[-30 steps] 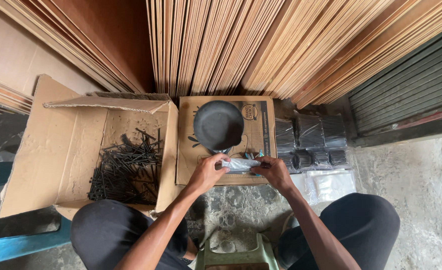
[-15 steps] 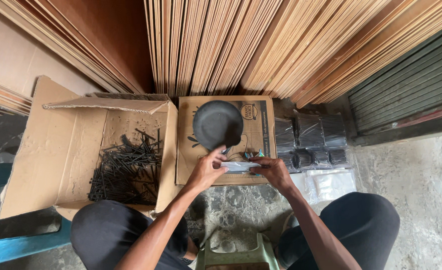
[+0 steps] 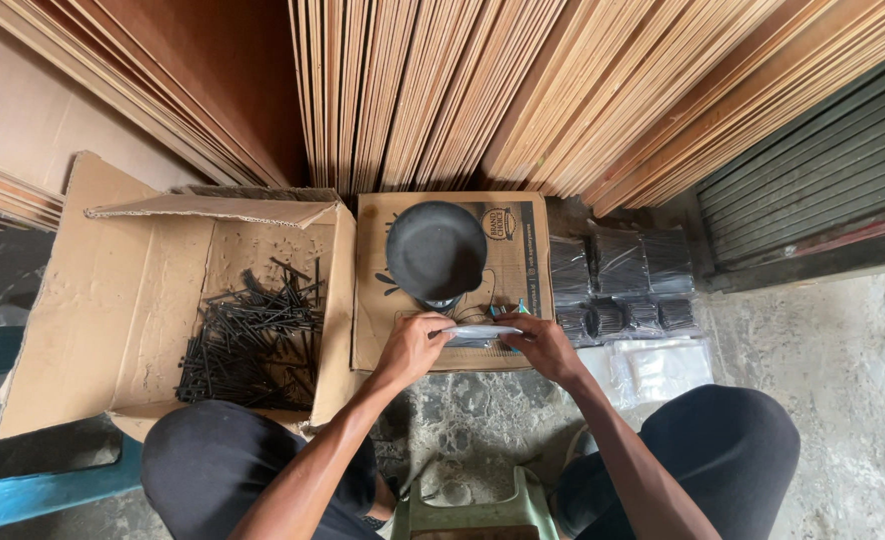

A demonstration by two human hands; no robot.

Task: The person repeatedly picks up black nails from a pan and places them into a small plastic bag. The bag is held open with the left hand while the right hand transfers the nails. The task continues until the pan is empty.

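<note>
Plastic bag [image 3: 480,331] is now flat and level between our 2 hands, left hand [image 3: 411,345] and right hand [image 3: 545,345] both pinching its ends, after we lifted it off the closed carton [image 3: 523,250].

Open cardboard box [image 3: 133,300] at left, flaps spread, heap of long black nails [image 3: 253,335] inside. Flattened cardboard sheet [image 3: 518,250] just right of box, round black pan [image 3: 436,250] resting on it. Packed bundles of black nails in clear bags [image 3: 623,285] right of sheet. Stacked plywood sheets [image 3: 463,90] standing on edge behind. Grey shutter [image 3: 823,170] far right. Green plastic stool [image 3: 468,510] at bottom. Blue plastic chair [image 3: 23,490] bottom left. Concrete floor [image 3: 853,360].
</note>
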